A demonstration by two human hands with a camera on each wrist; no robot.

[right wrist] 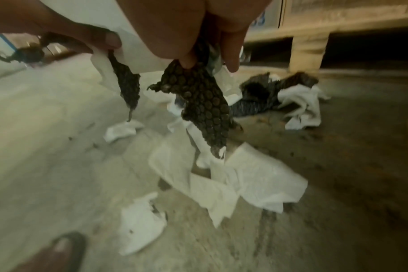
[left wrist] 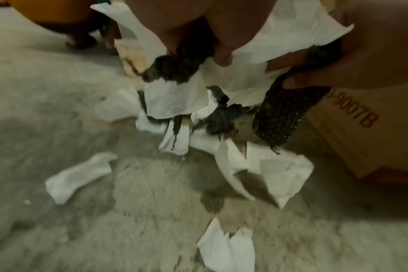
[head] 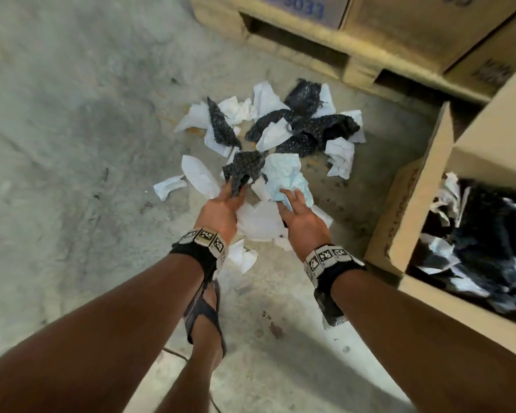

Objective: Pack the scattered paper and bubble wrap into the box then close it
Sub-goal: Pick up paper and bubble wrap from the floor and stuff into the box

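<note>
Gripping black bubble wrap (head: 241,171), left hand (head: 221,208) hung over scattered paper (head: 258,220) on floor; right hand (head: 300,217) clutched crumpled paper (head: 288,177). Right wrist cam alone showed bubble wrap also pinched w/ it. Open box (head: 411,204) at right, part-filled.

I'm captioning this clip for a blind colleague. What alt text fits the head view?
Left hand grips black bubble wrap and right hand grips crumpled paper above scraps littering a concrete floor; an open, part-filled cardboard box stands at right.
</note>
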